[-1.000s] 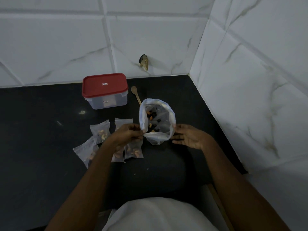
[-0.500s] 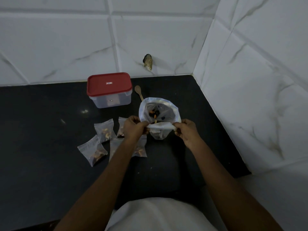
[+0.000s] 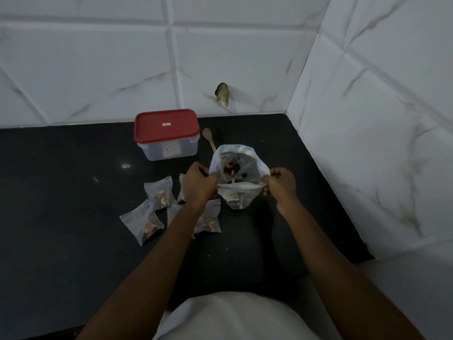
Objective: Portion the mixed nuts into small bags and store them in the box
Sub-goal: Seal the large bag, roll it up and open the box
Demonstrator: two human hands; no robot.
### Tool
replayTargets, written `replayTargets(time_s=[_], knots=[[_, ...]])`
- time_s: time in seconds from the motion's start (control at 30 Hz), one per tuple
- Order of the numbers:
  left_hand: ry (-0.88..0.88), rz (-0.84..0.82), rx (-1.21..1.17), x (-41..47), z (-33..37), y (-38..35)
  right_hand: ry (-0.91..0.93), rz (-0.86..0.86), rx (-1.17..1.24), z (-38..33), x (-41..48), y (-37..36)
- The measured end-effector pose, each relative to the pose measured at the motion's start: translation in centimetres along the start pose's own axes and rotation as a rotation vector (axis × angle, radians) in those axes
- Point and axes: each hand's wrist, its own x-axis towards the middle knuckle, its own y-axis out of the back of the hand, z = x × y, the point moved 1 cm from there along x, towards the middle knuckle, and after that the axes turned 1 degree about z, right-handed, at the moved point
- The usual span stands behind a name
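A large clear bag (image 3: 239, 196) with mixed nuts (image 3: 232, 170) inside stands open on the black counter (image 3: 61, 204). My left hand (image 3: 199, 184) pinches the left side of its rolled rim, and my right hand (image 3: 280, 184) pinches the right side. Several small filled bags lie to the left: one small bag (image 3: 160, 193), another small bag (image 3: 142, 223), and a third small bag (image 3: 208, 220) partly under my left forearm. The clear box (image 3: 166, 152) with its red lid (image 3: 166, 125) on sits behind them.
A wooden spoon (image 3: 208, 138) lies between the box and the large bag. White tiled walls close the counter at the back and on the right. A dark stub (image 3: 222, 94) sticks out of the back wall.
Both hands moved from beside the bag onto its rim and now pull it apart. The rim has been rolled down a little.
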Motion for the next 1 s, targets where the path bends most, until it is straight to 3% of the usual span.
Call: replayTargets(time_s=[0.07,0.13,0.23,0.43,0.8,1.0], knots=[[-0.129,0.044,0.162,0.5,0.2,0.5,0.122,0.061,-0.134,-0.2,0.0,0.2],[-0.159,-0.022,0.288,1.0,0.6,1.0,0.206,0.068,-0.225,-0.4,-0.1,0.3],[-0.065,-0.18,0.263,2.0,0.8,1.2,0.153,-0.032,-0.23,-0.9,0.1,0.5],[0.086,-0.276,0.127,3.6,1.4,0.4,0.001,-0.091,-0.207,-2.7,2.1,-0.3],[-0.228,-0.177,0.521,6.0,1.4,2.3,0.249,-0.009,-0.398,-3.8,3.2,-0.8],[-0.144,-0.381,0.431,7.1,2.5,1.0,0.155,-0.119,-0.504,-4.6,4.8,-1.4]])
